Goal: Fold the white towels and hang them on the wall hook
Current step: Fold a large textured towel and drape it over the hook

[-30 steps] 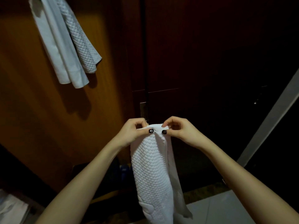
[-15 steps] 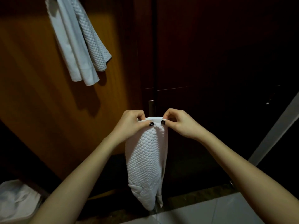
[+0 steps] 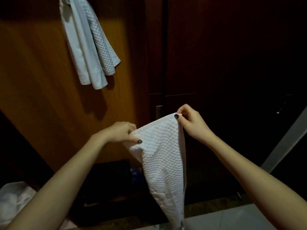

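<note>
- White towel (image 3: 162,146), quilted face toward the camera, hangs in mid-air between both hands in front of the dark cabinet door (image 3: 232,63). Its top edge slopes up to the right, and its narrow lower end is cut off by the bottom of the frame.
- Right hand (image 3: 191,123) pinches the high corner between thumb and forefinger, with the other fingers curled behind.
- Left hand (image 3: 119,131) is motion-blurred. Its dark-nailed thumb presses the towel's front at the low corner and its fingers are tucked behind the cloth, so it grips that corner.
- Up left, hung towels (image 3: 89,44) drape against the orange wooden panel (image 3: 33,80). Their tops run out of frame, so what holds them cannot be seen.
- Bottom left, a pale cloth heap (image 3: 15,196) is dim and partly cropped.
- Below the towel's left side, something bluish (image 3: 135,173) sits in deep shadow, too dark to identify.
</note>
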`<state>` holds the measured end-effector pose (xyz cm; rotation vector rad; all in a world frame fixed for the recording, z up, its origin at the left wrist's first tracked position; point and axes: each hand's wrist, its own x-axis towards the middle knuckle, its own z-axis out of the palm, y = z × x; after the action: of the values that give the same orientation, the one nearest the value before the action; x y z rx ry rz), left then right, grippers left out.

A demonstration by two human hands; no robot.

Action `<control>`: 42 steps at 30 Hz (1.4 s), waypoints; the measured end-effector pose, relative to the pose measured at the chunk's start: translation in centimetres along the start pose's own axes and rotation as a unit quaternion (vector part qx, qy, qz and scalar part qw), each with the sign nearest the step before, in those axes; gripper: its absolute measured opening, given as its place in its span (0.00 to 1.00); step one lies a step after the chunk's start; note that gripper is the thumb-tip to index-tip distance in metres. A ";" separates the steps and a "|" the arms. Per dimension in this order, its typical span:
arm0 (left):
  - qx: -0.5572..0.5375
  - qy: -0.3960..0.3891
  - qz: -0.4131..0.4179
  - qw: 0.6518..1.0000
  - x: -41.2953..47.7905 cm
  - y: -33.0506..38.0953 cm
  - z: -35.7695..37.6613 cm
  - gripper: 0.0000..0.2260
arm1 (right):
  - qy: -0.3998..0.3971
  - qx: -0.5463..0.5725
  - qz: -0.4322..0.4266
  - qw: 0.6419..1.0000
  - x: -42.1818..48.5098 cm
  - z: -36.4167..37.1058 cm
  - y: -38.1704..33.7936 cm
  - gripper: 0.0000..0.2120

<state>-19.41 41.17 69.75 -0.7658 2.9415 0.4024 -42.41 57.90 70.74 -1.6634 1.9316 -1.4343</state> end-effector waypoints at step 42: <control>-0.169 0.442 0.047 0.880 -0.1 0.1 -6.7 0.04 | 0.199 0.002 -0.015 0.980 2.6 -3.5 -0.3 0.02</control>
<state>-19.46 39.48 76.20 -1.0758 3.8292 0.7635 -45.48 57.57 73.81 -1.4962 2.0999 -1.9001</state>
